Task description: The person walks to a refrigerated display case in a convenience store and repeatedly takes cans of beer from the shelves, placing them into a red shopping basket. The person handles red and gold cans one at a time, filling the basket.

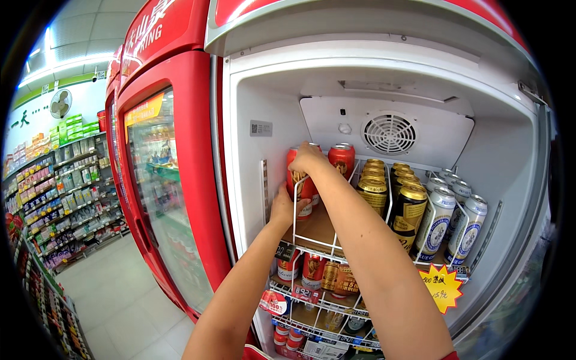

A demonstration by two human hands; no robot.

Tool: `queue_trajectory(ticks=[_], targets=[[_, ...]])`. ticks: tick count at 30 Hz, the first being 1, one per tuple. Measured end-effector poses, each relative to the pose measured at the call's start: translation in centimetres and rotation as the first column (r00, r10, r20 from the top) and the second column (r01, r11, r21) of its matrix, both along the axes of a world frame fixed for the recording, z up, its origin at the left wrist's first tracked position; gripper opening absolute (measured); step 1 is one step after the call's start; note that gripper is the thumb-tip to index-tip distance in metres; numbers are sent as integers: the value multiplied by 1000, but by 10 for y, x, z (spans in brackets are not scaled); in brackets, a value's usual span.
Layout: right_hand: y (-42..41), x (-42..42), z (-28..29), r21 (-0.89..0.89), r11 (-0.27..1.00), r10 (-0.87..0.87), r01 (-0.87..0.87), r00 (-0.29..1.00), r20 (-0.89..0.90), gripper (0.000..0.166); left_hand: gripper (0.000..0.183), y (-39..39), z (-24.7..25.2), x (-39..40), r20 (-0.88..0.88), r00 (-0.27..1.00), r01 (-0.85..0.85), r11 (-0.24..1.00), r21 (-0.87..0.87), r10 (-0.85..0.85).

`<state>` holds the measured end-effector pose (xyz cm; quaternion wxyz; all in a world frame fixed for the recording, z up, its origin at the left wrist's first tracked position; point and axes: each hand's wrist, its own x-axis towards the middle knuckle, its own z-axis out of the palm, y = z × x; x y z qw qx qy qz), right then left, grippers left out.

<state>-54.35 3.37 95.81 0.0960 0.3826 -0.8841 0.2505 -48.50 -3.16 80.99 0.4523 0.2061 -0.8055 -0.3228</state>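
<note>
Inside an upright drinks cooler, both of my hands are at a tall red beer can (304,191) on the left of the top white wire shelf (315,249). My left hand (287,209) grips its lower part from the left, close to the cooler wall. Higher up, my right hand (308,158) curls around the can's upper part and hides some of it. A white wire divider (294,225) runs in front of the can. More red cans (341,157) stand behind and to the right, partly covered by my right hand and forearm.
To the right stand rows of gold cans (373,191), black-and-gold cans (408,215) and white-and-blue cans (435,219) between wire dividers. Lower shelves hold more cans (312,270). A yellow price star (440,288) hangs at the shelf front. Left is a closed red cooler (191,157).
</note>
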Motion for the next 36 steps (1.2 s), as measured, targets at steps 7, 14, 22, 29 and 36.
queue_trajectory(ticks=[7,14,22,29,36], targets=[[5,8,2,-24,1000,15,-15,1000,-7,67,71,3,0,1,-38,997,-74,997,-13,74],[21,31,6,-120,989,72,-84,993,-95,76,63,16,6,15,-121,978,-180,981,-71,170],[67,72,12,-281,921,168,-271,925,-342,68,73,25,15,41,-365,930,-111,975,-193,33],[101,125,7,-353,814,194,-462,789,-583,65,74,42,29,85,-579,805,-64,952,-299,-127],[142,193,-19,-361,555,341,-749,601,-722,75,78,80,13,188,-534,846,-111,980,-166,5]])
